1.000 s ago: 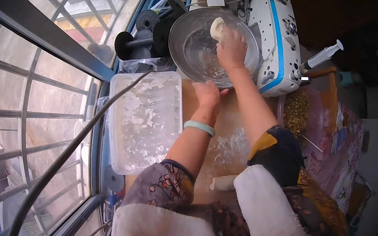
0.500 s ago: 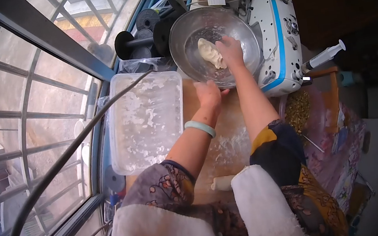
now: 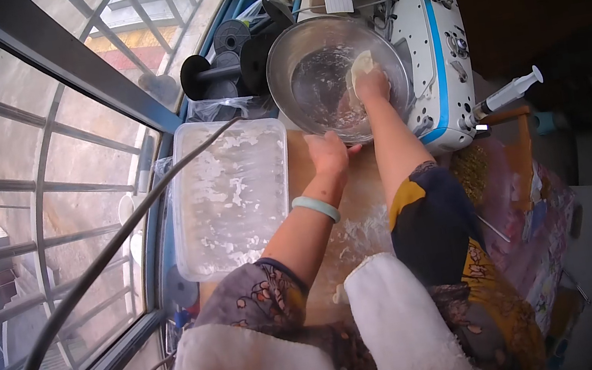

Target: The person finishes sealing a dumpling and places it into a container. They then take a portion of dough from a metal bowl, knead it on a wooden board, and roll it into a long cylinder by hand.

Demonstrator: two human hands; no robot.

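A wide metal bowl (image 3: pixel 292 102) stands at the far end of the board, its inside smeared with flour and dough bits. Inside it, at the right, my right hand (image 3: pixel 374 86) is closed on a pale lump of dough (image 3: pixel 361 64); part of the lump is hidden by the hand. My left hand (image 3: pixel 329 154) grips the bowl's near rim, thumb and fingers partly out of sight against it. Beneath my forearms lies a floured wooden board (image 3: pixel 356 233). A small piece of dough (image 3: pixel 339 295) shows at the board's near end, mostly covered by a white cloth.
Left of the board sits a floury plastic tray (image 3: pixel 233 194), crossed by a dark cable (image 3: pixel 128 225). A white-and-blue machine (image 3: pixel 436 52) borders the bowl on the right. Black spools (image 3: pixel 220 74) stand behind the tray, beside the barred window (image 3: pixel 45 175).
My right hand has moved slightly right and down in the bowl, and the dough has gone with it, now more covered by the fingers. My left hand stays at the rim.
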